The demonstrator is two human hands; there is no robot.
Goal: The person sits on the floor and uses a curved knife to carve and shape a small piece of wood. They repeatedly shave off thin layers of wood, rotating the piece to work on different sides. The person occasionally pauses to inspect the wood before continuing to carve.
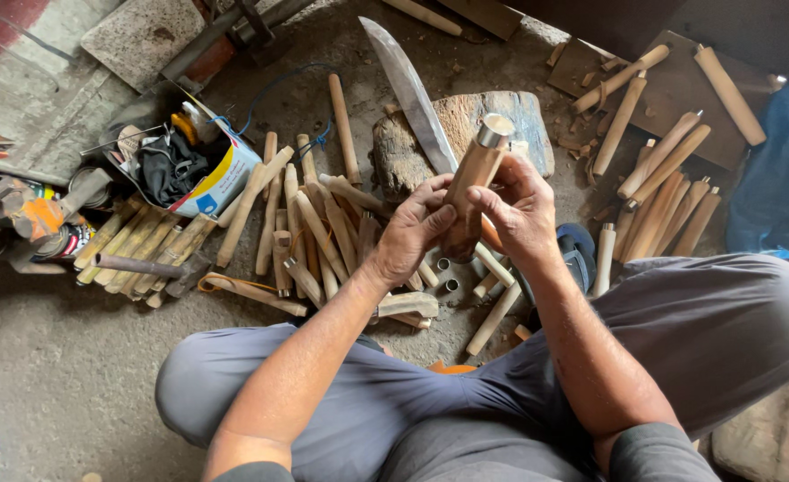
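Observation:
Both my hands hold one wooden handle (472, 174) upright in front of me. It is pale brown with a metal ring (494, 130) on its top end. My left hand (415, 230) wraps its lower part, and my right hand (521, 207) grips it from the right, fingers near the ring. A long steel blade (409, 91) lies across a stone block (466, 134) just behind the handle. I sit on the ground with knees spread, in grey trousers.
Several wooden handles (309, 228) lie heaped on the ground at centre left, more at right (662, 178) on a board. A cardboard box (202, 170) of odds and ends and a hammer (149, 266) lie left. Small metal rings (448, 275) lie below my hands.

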